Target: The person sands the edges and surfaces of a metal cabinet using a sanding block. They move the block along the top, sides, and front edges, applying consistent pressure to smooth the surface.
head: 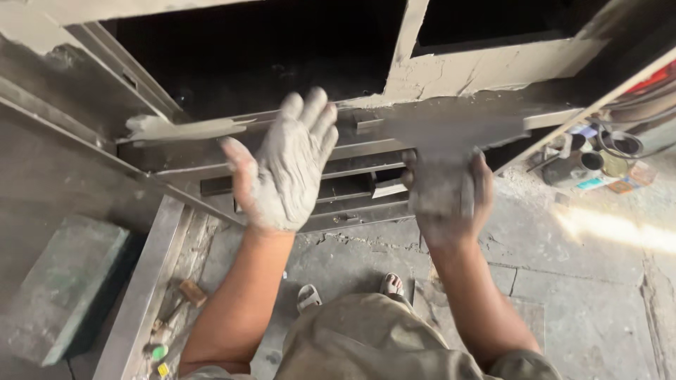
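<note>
At far left we see one green block (62, 288) on the floor. Our left hand (282, 165), fingers spread open, hovers before the metal frame (211, 130). Our right hand (447, 190) grips one putty-coated scraper (451, 130), seemingly pressed against the frame. Cans (588, 158) clutter the right.

Cracked concrete floor (598, 309): green block (63, 281), cans (591, 165), steel frame (144, 281).

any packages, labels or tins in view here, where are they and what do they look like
Round tins: far right on the floor, dark, open tops.
Flat packet: just below the tins, teal and white.
Small carton: right of the packet, orange-brown.
No signs or screens.
</note>
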